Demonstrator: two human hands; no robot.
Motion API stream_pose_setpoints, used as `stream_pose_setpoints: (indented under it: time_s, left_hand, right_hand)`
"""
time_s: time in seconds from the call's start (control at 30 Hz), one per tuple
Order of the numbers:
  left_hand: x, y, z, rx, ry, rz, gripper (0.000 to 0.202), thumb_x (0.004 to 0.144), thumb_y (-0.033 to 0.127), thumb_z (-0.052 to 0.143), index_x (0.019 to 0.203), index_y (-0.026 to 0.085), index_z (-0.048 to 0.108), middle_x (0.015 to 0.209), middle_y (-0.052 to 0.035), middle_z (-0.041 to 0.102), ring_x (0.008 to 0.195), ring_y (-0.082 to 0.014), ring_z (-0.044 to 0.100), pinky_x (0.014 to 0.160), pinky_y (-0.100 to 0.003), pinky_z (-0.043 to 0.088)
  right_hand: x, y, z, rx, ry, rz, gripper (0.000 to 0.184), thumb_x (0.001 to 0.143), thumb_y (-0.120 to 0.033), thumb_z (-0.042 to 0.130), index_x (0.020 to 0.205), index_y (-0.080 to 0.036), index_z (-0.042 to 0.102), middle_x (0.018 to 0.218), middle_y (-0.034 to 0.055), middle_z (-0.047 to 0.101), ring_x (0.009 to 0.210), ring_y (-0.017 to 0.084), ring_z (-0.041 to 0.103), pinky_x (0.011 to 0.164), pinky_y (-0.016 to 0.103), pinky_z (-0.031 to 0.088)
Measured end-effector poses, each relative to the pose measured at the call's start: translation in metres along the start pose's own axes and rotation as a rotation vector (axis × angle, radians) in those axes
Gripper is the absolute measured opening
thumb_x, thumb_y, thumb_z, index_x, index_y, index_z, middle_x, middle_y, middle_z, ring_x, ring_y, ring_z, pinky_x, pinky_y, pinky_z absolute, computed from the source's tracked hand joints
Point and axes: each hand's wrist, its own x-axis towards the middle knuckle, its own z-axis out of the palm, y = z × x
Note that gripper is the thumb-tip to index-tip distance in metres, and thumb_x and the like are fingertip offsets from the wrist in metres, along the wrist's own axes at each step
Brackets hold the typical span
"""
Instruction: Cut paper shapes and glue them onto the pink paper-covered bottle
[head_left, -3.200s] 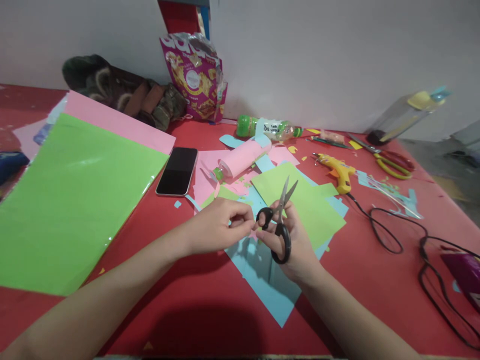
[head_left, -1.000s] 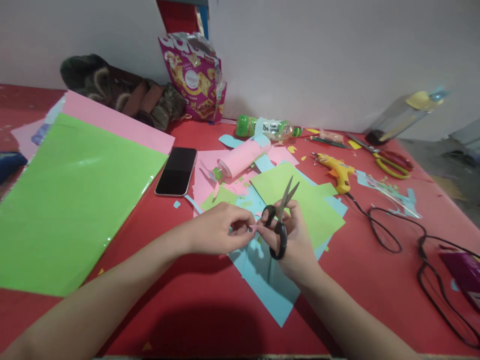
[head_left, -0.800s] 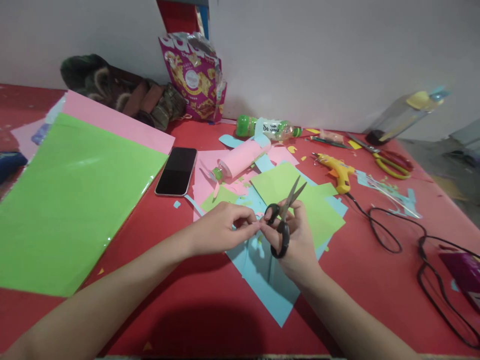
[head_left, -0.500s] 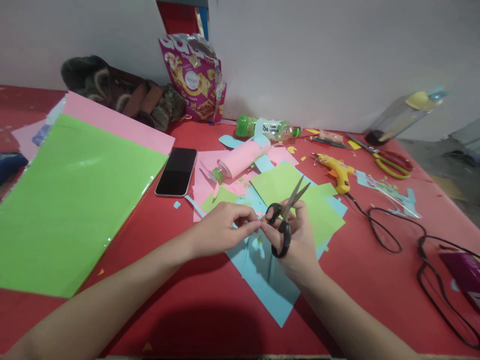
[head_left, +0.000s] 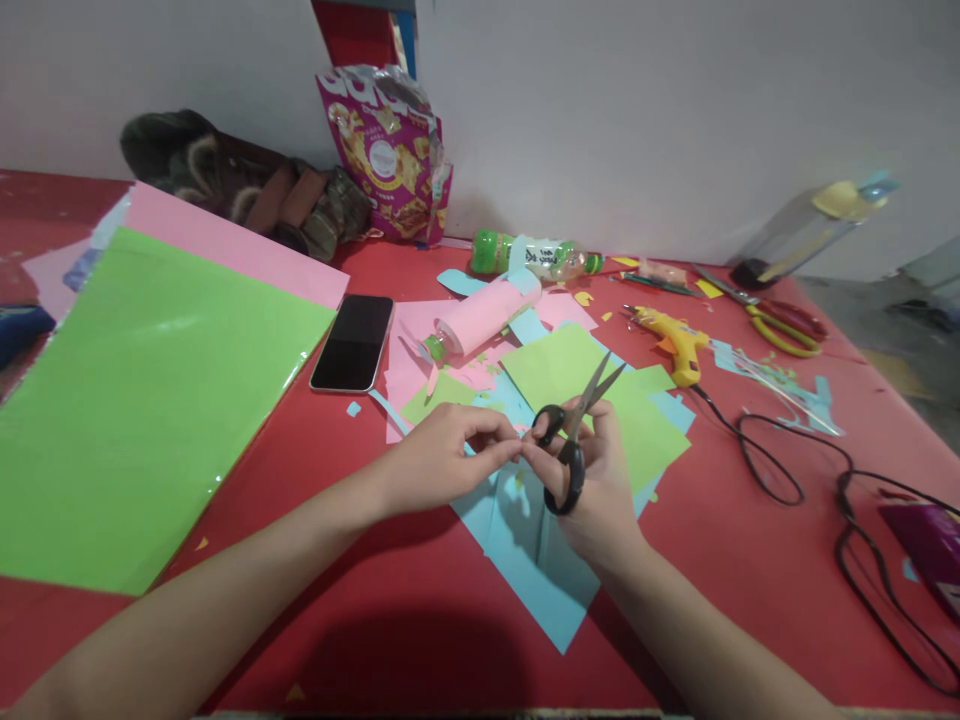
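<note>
Black-handled scissors (head_left: 576, 440) hang on the fingers of my right hand (head_left: 596, 500), blades slightly apart and pointing up and away. My left hand (head_left: 450, 455) is closed in a pinch, its fingertips meeting those of my right hand. Whatever lies between the fingertips is too small to make out. Below both hands are sheets of blue paper (head_left: 559, 600) and green paper (head_left: 637, 430). Just beyond lies a bottle wrapped in pink paper (head_left: 487, 318), its green cap toward the left.
A phone (head_left: 352, 345) and a pack of green paper (head_left: 150, 400) lie left. At the back are a snack bag (head_left: 386, 160) and a green-labelled bottle (head_left: 536, 258). To the right, a yellow glue gun (head_left: 671, 340) trails a black cord (head_left: 780, 490) near yellow-handled scissors (head_left: 784, 330).
The scissors' blades have spread very slightly as the right fingers shifted. Both hands stay fingertip to fingertip in the same place.
</note>
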Motion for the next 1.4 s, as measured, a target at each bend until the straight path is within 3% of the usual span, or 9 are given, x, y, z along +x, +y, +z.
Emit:
stream_pose_setpoints:
  time_s: [0.37,0.57,0.73,1.4]
  left_hand:
    - [0.000,0.000,-0.002,-0.036,0.072,-0.027,0.021,0.079,0.025,0.043,0.065,0.013,0.053,0.059,0.0025,0.051,0.056,-0.0075,0.047,0.054,-0.018,0.038]
    - [0.000,0.000,-0.012,-0.062,0.289,-0.030,0.020,0.077,0.024,0.045,0.062,0.012,0.050,0.055,0.0036,0.045,0.051,-0.0061,0.041,0.050,-0.017,0.036]
    - [-0.001,0.001,-0.013,-0.087,0.378,0.014,0.017,0.076,0.021,0.045,0.062,0.012,0.051,0.058,0.0024,0.050,0.055,-0.0067,0.045,0.052,-0.017,0.038]
    - [-0.004,0.006,-0.009,0.092,0.330,0.053,0.020,0.077,0.018,0.045,0.059,0.012,0.052,0.054,0.0034,0.048,0.051,-0.0056,0.041,0.049,-0.016,0.034]
  right_hand:
    - [0.000,0.003,-0.002,0.021,-0.039,0.033,0.036,0.063,-0.020,0.066,0.084,-0.026,0.038,0.072,-0.0065,0.048,0.056,0.007,0.049,0.052,0.021,0.039]
    - [-0.002,0.006,-0.001,0.030,-0.288,0.190,0.035,0.066,-0.036,0.063,0.087,-0.026,0.036,0.073,-0.0052,0.044,0.062,0.009,0.048,0.059,0.024,0.039]
    - [-0.006,0.004,0.001,-0.009,-0.462,0.262,0.040,0.066,-0.044,0.061,0.086,-0.024,0.033,0.072,-0.0045,0.041,0.063,0.009,0.047,0.059,0.026,0.036]
    - [-0.006,0.000,0.000,0.008,-0.546,0.267,0.042,0.067,-0.046,0.060,0.088,-0.023,0.031,0.075,-0.0030,0.041,0.063,0.009,0.047,0.059,0.027,0.036]
